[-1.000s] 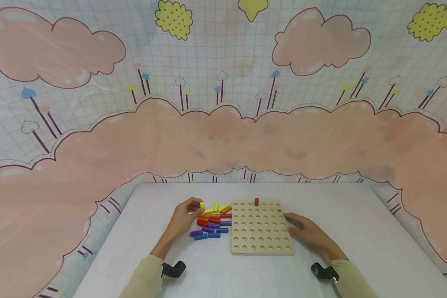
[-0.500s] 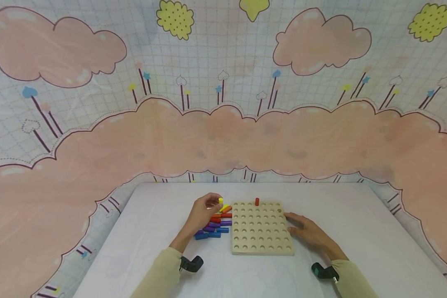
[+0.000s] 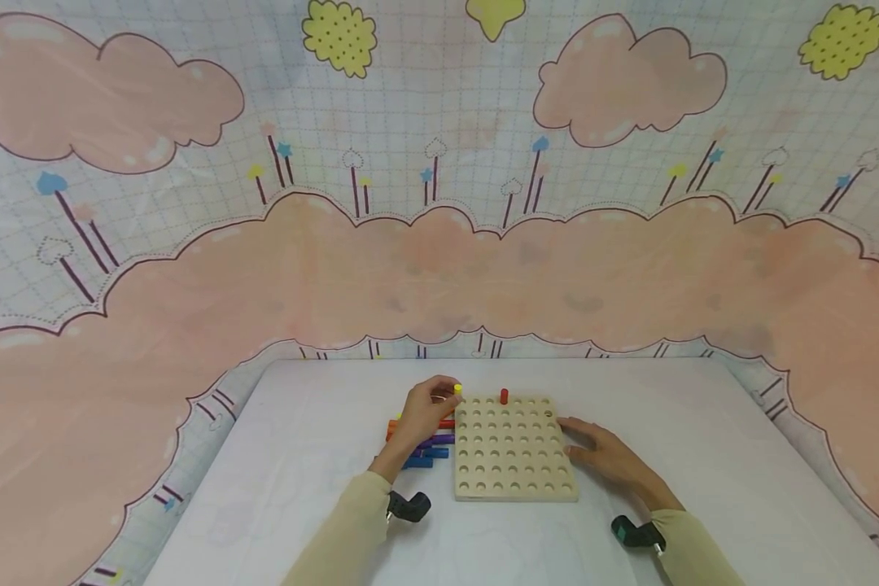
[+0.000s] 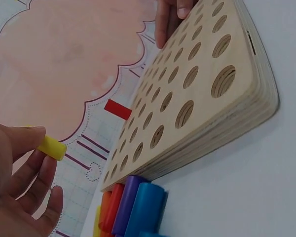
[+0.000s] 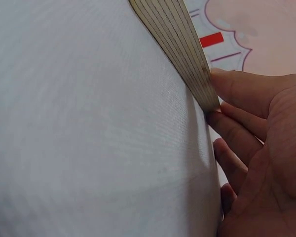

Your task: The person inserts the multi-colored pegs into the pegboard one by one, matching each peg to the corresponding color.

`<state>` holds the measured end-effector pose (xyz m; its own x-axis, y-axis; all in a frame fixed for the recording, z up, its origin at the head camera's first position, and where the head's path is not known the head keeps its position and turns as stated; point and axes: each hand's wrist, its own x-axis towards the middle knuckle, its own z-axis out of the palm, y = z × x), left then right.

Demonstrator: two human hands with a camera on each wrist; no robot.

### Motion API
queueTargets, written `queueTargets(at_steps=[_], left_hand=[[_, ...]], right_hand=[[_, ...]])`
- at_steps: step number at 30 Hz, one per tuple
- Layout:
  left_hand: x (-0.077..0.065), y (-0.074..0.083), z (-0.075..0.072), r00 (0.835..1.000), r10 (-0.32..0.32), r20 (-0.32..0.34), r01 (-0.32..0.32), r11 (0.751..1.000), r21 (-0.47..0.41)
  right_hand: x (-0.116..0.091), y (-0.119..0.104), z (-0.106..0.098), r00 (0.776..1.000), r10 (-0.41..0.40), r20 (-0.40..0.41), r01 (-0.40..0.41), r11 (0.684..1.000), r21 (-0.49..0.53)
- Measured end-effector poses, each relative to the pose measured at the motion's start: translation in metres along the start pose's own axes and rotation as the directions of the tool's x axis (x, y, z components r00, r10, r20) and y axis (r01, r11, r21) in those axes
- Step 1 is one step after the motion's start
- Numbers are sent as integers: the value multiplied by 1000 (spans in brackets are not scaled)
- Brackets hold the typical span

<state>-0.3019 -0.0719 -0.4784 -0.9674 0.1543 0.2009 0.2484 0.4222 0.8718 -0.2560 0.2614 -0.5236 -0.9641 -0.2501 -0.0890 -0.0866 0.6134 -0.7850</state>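
Note:
My left hand [image 3: 425, 411] pinches a yellow peg [image 4: 53, 148] between thumb and fingers. It holds the peg above the far-left corner of a square wooden pegboard [image 3: 514, 439] with rows of round holes. A red peg [image 3: 504, 396] stands upright in the board's far row. My right hand [image 3: 611, 457] rests against the board's right edge. In the right wrist view, its thumb and a fingertip touch the layered side of the board, with the fingers fairly straight.
Loose purple, blue, red and orange pegs [image 3: 439, 439] lie left of the board, partly behind my left hand. In the left wrist view a blue peg [image 4: 145, 210] lies close to the board's side. A patterned cloth [image 3: 439, 277] rises behind the white table [image 3: 703, 423].
My left hand has carried the yellow peg rightward, from over the loose pegs to the board's far-left corner. The right hand and the board have stayed in place.

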Motion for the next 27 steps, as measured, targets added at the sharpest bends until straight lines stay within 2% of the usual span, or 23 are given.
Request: queueTargets(at_steps=[5,12,22,27], left_hand=[[8,-1,10,1000,-31,6,31,999,-15],[18,-1,23,1000,-27,2,27,1000,-6],[23,1,36,999,-44,16,45,999,-17],[25,1,41,1000,-13,28,14,999,-33]], right_hand=[[0,0,-1,1000,3,4,-3,1000,4],[1,0,-1,1000,25,6,-25,1000,10],[0,-2,0,1000,30,-2,-30,1000,-6],[0,-2,0,999,32,-5,-32,999,-9]])
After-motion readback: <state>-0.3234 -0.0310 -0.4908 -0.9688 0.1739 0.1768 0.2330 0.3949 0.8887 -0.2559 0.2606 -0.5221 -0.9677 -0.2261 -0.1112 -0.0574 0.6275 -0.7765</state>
